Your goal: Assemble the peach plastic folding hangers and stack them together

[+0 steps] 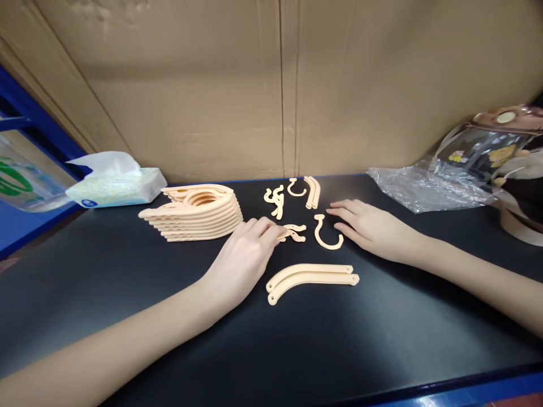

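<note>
Evidently, our left hand (248,249) pinches the small wavy plastic pieces (296,228) left of the open hook (318,233); our right hand (367,229) rests beside it, fingers loosely spread. We'd judge the pieces light, stiff, easiest held by their ends.

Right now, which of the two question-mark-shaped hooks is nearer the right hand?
The front hook, just beside the right hand; the other hook lies farther back, toward the cardboard.
</note>
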